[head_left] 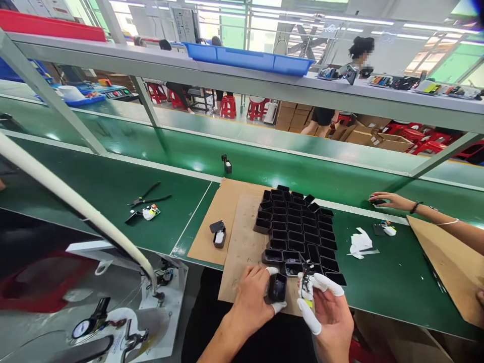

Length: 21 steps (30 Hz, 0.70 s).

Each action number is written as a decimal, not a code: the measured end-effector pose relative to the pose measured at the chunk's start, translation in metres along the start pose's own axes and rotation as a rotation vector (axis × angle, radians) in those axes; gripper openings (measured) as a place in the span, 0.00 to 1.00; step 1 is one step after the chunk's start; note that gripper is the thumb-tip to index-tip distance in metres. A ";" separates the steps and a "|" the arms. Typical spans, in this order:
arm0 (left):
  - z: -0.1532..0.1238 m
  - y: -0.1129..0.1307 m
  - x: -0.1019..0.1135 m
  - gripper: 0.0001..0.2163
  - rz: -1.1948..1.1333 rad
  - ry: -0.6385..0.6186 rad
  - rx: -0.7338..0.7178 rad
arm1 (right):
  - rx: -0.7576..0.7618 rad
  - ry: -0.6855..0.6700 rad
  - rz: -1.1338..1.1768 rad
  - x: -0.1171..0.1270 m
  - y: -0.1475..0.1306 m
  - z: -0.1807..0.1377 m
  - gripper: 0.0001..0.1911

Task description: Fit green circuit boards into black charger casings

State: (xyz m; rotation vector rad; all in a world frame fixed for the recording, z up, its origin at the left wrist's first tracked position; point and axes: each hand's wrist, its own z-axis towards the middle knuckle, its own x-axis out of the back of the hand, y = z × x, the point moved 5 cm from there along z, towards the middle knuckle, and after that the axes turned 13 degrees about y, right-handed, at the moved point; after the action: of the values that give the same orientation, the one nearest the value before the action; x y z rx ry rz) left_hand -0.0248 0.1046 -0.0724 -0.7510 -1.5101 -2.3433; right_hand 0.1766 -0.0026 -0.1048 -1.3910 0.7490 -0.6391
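Observation:
My left hand grips a small black plastic case, its open top facing up, near the front edge of the cardboard. Just to its right, my right hand pinches a small white electronic assembly with dark wires and a yellow patch. White finger covers show on the fingertips of both hands. The assembly is apart from the case. Beyond my hands, rows of open black cases stand packed together on the cardboard sheet. A black case with its lid raised and white material inside stands at the left.
Pliers lie on the green bench at left, beside a loose assembly. A co-worker's hand reaches in from the right, near white paper scraps. A pressure tank with a gauge and a pale hose stands at lower left.

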 end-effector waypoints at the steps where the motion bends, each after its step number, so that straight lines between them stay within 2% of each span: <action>1: 0.000 0.000 0.001 0.21 0.002 0.004 0.007 | 0.002 -0.003 -0.003 0.000 0.000 0.000 0.44; 3: -0.001 0.000 0.009 0.21 0.001 0.030 0.034 | 0.008 -0.009 -0.014 0.001 0.000 0.001 0.43; 7: -0.005 -0.007 0.037 0.23 -0.015 0.101 0.113 | 0.011 0.028 -0.026 0.001 -0.003 -0.002 0.40; 10: -0.006 -0.012 0.047 0.28 -0.072 0.034 0.111 | 0.020 0.041 -0.046 -0.004 -0.005 -0.003 0.34; 13: -0.004 -0.016 0.038 0.24 -0.131 -0.062 0.065 | 0.056 -0.010 -0.072 -0.012 -0.007 0.001 0.36; 16: -0.001 -0.021 0.022 0.16 -0.168 -0.076 0.049 | 0.073 -0.022 -0.043 -0.018 -0.007 0.002 0.39; 21: 0.003 -0.031 -0.001 0.22 -0.179 0.009 0.098 | 0.000 -0.029 -0.028 -0.018 -0.005 -0.005 0.37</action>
State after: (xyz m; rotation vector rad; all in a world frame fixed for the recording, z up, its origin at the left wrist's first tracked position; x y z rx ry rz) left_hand -0.0380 0.1202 -0.0958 -0.6030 -1.7398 -2.3720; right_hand 0.1613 0.0074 -0.0980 -1.4098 0.7078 -0.6394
